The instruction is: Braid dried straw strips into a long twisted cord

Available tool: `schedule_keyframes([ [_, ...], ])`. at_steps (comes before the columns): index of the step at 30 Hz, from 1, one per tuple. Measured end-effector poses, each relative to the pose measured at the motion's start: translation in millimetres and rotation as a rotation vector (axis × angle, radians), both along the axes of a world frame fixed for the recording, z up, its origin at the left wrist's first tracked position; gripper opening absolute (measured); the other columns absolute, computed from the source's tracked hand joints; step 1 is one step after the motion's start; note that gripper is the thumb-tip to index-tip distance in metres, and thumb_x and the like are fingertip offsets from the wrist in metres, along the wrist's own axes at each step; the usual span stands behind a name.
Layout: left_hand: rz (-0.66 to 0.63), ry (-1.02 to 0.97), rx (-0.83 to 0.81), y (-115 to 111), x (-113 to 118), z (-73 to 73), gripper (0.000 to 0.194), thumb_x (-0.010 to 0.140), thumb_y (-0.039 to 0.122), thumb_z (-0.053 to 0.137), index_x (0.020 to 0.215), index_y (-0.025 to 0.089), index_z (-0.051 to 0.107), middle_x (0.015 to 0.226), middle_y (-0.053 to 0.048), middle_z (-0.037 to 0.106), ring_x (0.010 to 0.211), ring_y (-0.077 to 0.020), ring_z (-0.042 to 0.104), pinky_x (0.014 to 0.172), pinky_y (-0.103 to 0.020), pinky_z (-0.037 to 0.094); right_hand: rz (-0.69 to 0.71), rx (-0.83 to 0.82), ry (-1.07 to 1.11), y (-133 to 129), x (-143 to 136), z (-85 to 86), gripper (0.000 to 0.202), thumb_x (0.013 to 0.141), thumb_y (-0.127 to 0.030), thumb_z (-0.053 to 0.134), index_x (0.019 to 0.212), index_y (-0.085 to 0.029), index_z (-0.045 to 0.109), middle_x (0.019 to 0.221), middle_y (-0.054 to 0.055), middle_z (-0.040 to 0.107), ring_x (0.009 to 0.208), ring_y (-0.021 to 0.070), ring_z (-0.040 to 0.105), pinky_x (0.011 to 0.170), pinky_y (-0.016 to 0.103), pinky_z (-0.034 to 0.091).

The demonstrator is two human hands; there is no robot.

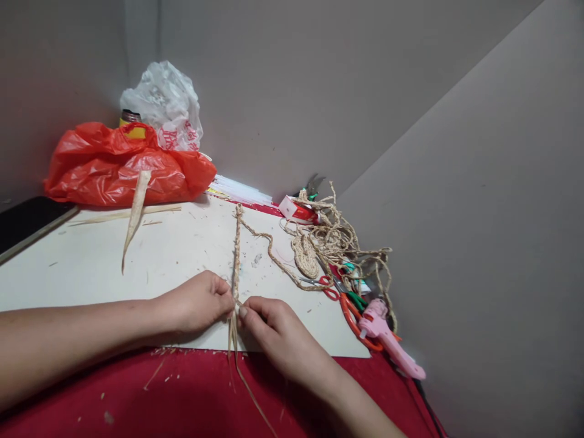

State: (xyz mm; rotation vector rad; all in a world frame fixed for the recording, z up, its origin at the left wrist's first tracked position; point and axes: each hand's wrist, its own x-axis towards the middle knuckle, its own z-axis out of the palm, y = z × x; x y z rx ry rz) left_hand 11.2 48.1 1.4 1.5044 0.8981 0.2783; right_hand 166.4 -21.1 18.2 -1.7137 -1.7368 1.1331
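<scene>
A thin braid of straw-coloured plant fibre runs up the white board from between my hands. At its lower end my left hand is closed, fingertips pinching the braid from the left. From the right, my right hand pinches a fibre strand between thumb and fingers, close to the left fingertips. Loose fibre strands hang below the hands over the board's front edge. From the braid's top, a twisted cord winds right toward a tangled pile of braided cord.
A white board lies on red cloth. At right are red-handled scissors, larger orange-handled scissors and a pink glue gun. Behind stand a red plastic bag and clear bag. A dry leaf strip and phone lie left.
</scene>
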Motion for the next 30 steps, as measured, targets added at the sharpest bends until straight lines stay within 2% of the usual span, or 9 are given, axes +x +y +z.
schedule_keyframes([
  [4,-0.07,-0.126,-0.033,-2,-2,-3.4,0.025,0.072,0.027,0.045,0.054,0.016,0.056,0.055,-0.001,0.057,0.053,-0.0111,0.047,0.059,-0.024,0.037,-0.133,-0.3,0.408,-3,-15,-7.8,0.029,0.086,-0.033,0.038,0.069,-0.015,0.053,0.04,-0.006,0.043,0.031,0.0057,0.026,0.034,0.019,0.02],
  [7,-0.081,-0.151,-0.066,-3,-2,-4.9,0.027,0.074,0.028,0.044,0.051,0.017,0.053,0.049,-0.001,0.055,0.048,-0.0107,0.045,0.056,-0.024,0.037,-0.216,-0.335,0.45,-10,-27,-17.1,0.028,0.085,-0.036,0.037,0.074,-0.016,0.051,0.042,-0.003,0.053,0.026,0.0062,0.031,0.03,0.017,0.02],
  [13,0.007,-0.168,-0.08,-6,0,-1.7,0.021,0.068,0.026,0.049,0.05,0.017,0.048,0.045,0.004,0.046,0.044,-0.0085,0.037,0.048,-0.023,0.029,-0.191,-0.059,0.045,-19,-36,-24.8,0.03,0.089,-0.034,0.034,0.072,-0.017,0.052,0.057,0.004,0.059,0.042,0.0117,0.051,0.042,0.022,0.032],
  [16,0.041,-0.176,-0.086,-8,0,-0.7,0.018,0.066,0.028,0.054,0.053,0.016,0.05,0.048,0.005,0.046,0.047,-0.0079,0.036,0.048,-0.022,0.027,-0.104,0.148,-0.292,-29,-40,-18.9,0.03,0.089,-0.03,0.037,0.07,-0.017,0.055,0.06,0.007,0.058,0.05,0.0134,0.049,0.05,0.026,0.03],
  [19,0.05,-0.164,-0.09,-7,-1,1.0,0.018,0.066,0.03,0.056,0.058,0.015,0.052,0.051,0.004,0.049,0.048,-0.0077,0.036,0.049,-0.022,0.026,0.077,0.137,-0.399,-44,-41,-3.7,0.03,0.089,-0.031,0.04,0.067,-0.018,0.056,0.056,0.003,0.053,0.047,0.0113,0.04,0.05,0.027,0.025],
  [22,0.046,-0.151,-0.077,-6,-4,4.1,0.02,0.067,0.032,0.058,0.06,0.015,0.052,0.048,0.006,0.044,0.046,-0.0064,0.031,0.048,-0.022,0.021,0.159,0.066,-0.241,-53,-28,15.9,0.034,0.087,-0.038,0.047,0.062,-0.018,0.056,0.052,-0.001,0.047,0.047,0.0101,0.037,0.047,0.024,0.026],
  [26,-0.004,-0.199,-0.148,-4,-5,7.6,0.022,0.068,0.034,0.06,0.06,0.015,0.051,0.046,0.008,0.038,0.044,-0.0055,0.027,0.047,-0.022,0.02,-0.284,0.303,0.0,-33,-2,24.4,0.029,0.086,-0.043,0.049,0.083,-0.017,0.062,0.072,0.005,0.06,0.066,0.0153,0.051,0.06,0.026,0.038],
  [28,-0.034,-0.262,-0.183,-4,-5,7.5,0.025,0.068,0.037,0.062,0.062,0.014,0.053,0.05,0.005,0.046,0.047,-0.0068,0.035,0.05,-0.022,0.028,-0.28,0.18,0.189,-17,4,16.2,0.035,0.083,-0.047,0.053,0.097,-0.016,0.061,0.081,0.006,0.062,0.072,0.0159,0.054,0.066,0.027,0.042],
  [30,-0.095,-0.347,-0.22,-4,-4,5.7,0.03,0.069,0.042,0.061,0.062,0.013,0.056,0.057,-0.001,0.055,0.054,-0.0102,0.046,0.059,-0.024,0.036,-0.147,-0.033,0.392,-3,4,4.4,0.039,0.084,-0.052,0.05,0.091,-0.015,0.06,0.072,0.003,0.06,0.063,0.0132,0.053,0.062,0.026,0.042],
])
